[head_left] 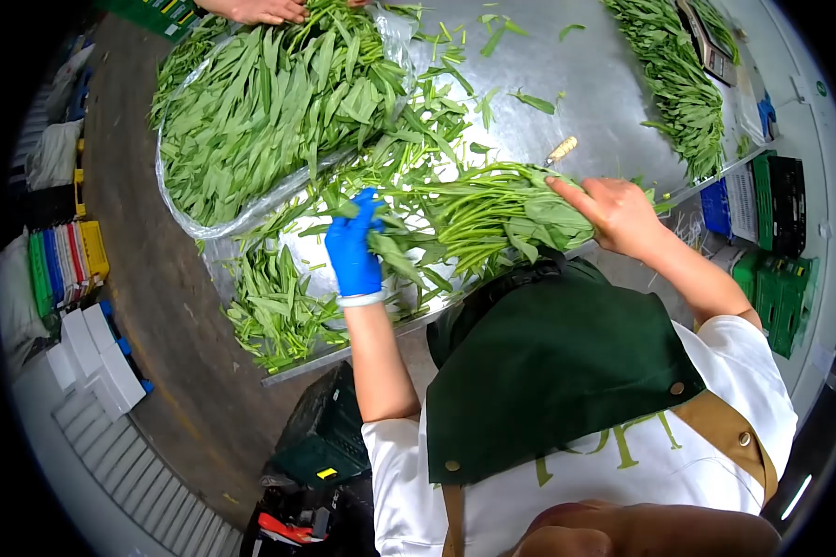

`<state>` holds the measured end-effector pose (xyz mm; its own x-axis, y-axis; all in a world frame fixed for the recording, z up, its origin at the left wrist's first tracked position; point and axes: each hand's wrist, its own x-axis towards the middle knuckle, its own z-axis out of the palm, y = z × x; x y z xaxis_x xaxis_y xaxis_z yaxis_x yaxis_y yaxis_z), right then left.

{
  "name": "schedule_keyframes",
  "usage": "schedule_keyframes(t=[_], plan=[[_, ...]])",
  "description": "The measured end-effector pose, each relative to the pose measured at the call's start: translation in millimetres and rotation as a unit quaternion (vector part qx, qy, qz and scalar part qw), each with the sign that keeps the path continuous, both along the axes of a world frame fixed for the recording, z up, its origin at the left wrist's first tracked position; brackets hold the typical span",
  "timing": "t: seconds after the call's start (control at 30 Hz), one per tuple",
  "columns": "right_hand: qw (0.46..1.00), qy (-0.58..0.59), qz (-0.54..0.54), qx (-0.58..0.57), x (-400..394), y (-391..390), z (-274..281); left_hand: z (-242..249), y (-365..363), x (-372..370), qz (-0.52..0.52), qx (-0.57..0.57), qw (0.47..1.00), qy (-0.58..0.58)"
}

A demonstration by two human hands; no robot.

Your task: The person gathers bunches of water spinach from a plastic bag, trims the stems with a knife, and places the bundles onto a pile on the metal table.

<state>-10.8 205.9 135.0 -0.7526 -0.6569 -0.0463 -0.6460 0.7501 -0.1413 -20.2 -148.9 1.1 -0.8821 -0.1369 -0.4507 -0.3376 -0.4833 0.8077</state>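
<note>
My right hand (618, 215), bare, grips the leafy end of a bunch of water spinach (478, 218), whose green stems point left over the metal table. In its blue glove, my left hand (353, 251) has its fingers curled round a few leafy stems (390, 246) left of that bunch. Loose cut stems and leaves (274, 311) lie beneath and around both hands. A small knife with a pale handle (562, 149) rests on the table just beyond the bunch, its blade partly hidden.
A plastic-lined pile of greens (279, 121) fills the table's far left, where another person's hand (265, 10) touches it. More greens (673, 84) lie at right beside a scale (708, 46). Stacked crates (778, 204) stand at right; a dark crate (323, 422) is below the table's near edge.
</note>
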Motion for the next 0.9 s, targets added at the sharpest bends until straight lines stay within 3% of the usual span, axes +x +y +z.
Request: schedule_keyframes(t=[0.07, 0.2, 0.27, 0.3, 0.33, 0.37, 0.43, 0.5, 0.6, 0.63, 0.7, 0.77, 0.83, 0.9], plan=[[1.000, -0.006, -0.024, -0.011, 0.3, 4.4, -4.4, -21.9, -18.9, 0.4, 0.015, 0.000, 1.000, 0.006], [0.995, -0.054, -0.077, -0.023, 0.1, -6.8, -12.4, 16.8, 32.6, 3.0, -0.079, 0.201, 0.972, 0.095], [0.986, -0.114, -0.118, 0.005, -3.0, -12.1, -16.9, 43.4, 65.0, 12.5, -0.161, 0.033, 0.981, 0.108], [0.979, -0.149, -0.138, -0.024, -2.8, -10.9, -16.1, 26.2, 66.3, 15.6, -0.233, -0.055, 0.956, 0.171], [0.969, -0.183, -0.156, -0.053, -4.2, -8.2, -15.1, 18.9, 56.9, 13.9, -0.241, -0.096, 0.960, 0.106], [0.957, -0.218, -0.174, -0.081, -5.8, -6.0, -13.8, 15.2, 41.4, 7.3, -0.154, 0.059, 0.985, -0.047], [0.915, -0.303, -0.239, -0.119, -4.5, -2.4, -3.5, -23.9, -7.0, -3.2, 0.020, 0.063, 0.997, 0.028], [0.890, -0.339, -0.261, -0.158, -5.6, 9.6, -1.8, -24.8, -32.5, -6.7, 0.049, 0.068, 0.996, 0.042], [0.874, -0.356, -0.273, -0.187, -5.8, 10.8, -18.0, 24.2, 17.4, -2.4, -0.153, 0.135, 0.977, 0.067], [0.872, -0.356, -0.271, -0.199, -5.5, 10.4, -24.4, 26.7, 43.7, 8.3, -0.188, 0.001, 0.973, 0.132], [0.821, -0.416, -0.290, -0.263, -5.2, 10.1, -30.0, 4.3, 74.3, 13.6, -0.209, -0.111, 0.961, 0.144], [0.763, -0.472, -0.306, -0.320, -8.3, 11.4, -30.9, 9.8, 42.9, -6.4, -0.141, -0.008, 0.990, 0.029], [0.737, -0.490, -0.323, -0.336, -7.0, 18.5, -25.6, -9.8, 2.6, -15.4, 0.033, 0.035, 0.996, 0.074], [0.739, -0.486, -0.321, -0.337, -7.7, 26.5, -23.6, -9.6, -18.2, -19.2, 0.105, -0.075, 0.989, 0.077]])
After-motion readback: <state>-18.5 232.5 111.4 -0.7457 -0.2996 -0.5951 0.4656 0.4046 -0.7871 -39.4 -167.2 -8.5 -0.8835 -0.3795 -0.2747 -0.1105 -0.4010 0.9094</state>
